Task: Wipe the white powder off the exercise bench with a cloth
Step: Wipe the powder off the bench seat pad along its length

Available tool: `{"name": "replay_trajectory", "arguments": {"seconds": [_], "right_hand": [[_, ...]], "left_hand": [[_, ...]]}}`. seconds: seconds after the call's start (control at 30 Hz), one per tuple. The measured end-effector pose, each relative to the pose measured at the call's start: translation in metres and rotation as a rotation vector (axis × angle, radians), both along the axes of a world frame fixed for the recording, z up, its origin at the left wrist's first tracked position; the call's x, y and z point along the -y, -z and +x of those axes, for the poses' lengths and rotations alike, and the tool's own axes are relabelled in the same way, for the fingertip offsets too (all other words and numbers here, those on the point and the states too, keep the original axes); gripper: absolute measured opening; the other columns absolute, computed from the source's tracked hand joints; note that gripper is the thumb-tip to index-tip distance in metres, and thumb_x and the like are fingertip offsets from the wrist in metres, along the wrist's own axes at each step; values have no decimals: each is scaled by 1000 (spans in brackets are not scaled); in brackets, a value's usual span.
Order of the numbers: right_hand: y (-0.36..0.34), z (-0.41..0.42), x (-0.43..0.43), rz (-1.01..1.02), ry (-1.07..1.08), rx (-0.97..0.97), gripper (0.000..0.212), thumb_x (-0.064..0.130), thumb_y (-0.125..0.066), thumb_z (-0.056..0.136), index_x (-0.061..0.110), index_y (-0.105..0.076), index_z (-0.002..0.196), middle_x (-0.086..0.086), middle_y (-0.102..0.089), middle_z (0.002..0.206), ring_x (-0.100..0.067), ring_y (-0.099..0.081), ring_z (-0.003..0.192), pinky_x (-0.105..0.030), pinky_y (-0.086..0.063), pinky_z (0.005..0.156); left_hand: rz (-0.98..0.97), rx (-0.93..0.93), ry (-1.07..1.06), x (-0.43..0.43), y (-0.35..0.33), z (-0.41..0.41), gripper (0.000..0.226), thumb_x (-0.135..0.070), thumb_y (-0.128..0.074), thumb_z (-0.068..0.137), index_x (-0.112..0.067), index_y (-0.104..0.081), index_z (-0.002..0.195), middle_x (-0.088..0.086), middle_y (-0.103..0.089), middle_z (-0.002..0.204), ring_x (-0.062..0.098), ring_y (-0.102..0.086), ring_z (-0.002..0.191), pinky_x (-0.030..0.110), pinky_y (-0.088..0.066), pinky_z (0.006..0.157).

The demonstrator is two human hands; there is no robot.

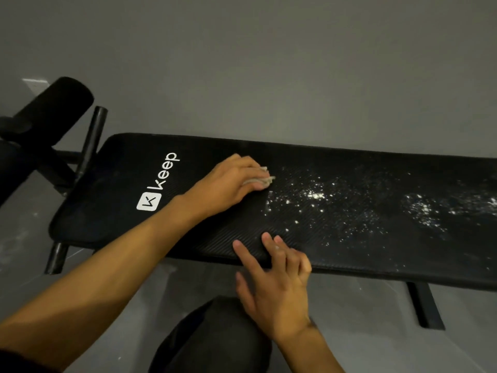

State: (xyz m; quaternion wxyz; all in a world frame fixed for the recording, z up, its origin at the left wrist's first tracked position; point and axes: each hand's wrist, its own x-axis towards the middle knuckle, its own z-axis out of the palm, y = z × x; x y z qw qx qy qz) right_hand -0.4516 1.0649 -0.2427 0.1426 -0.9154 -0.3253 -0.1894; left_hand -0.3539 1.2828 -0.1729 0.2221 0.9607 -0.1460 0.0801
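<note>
Roller [57,109] left of bench [204,232]

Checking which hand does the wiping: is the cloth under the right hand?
No, the cloth is under the left hand; the right hand rests bare on the bench edge.

Dim, even indoor light, soft grainy detail, wide-angle bending at the edges.

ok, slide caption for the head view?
Left hand presses cloth beside white powder on Keep bench; right hand steadies edge.
</note>
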Motion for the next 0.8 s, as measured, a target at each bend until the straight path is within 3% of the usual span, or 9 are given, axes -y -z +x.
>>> {"name": "replay_trajectory", "arguments": {"seconds": [0.2,0.47,0.67,0.8], "right_hand": [[2,-4,-2,10,34,-2,54,51,-62,83,46,-56,136,-9,-60,135,-29,-48,126,-47,-31,106],[13,2,-5,65,44,76,49,53,-61,85,47,-57,133,-6,-57,133,-27,-48,125,-45,-31,102],[16,3,-7,88,47,114,47,51,-60,84,47,-59,132,-6,-57,132,-26,-47,125,-44,-28,104],[12,2,-7,109,41,99,47,49,-63,83,45,-61,130,-7,-62,130,-26,-48,124,-45,-31,102]], "left_hand": [[36,40,-151,9,-5,57,34,-28,-61,100,-15,-66,131,5,-64,126,21,-54,114,43,-45,103],[-18,-2,94,14,5,-23,30,-34,-61,97,-28,-69,126,-12,-62,123,4,-51,110,20,-41,97],[11,-27,-15,14,-7,5,33,-33,-59,98,-26,-66,130,-6,-61,127,11,-51,108,36,-46,96],[-31,-48,156,16,-4,-29,30,-34,-62,95,-27,-71,123,-10,-65,120,10,-55,108,23,-44,96]]}}
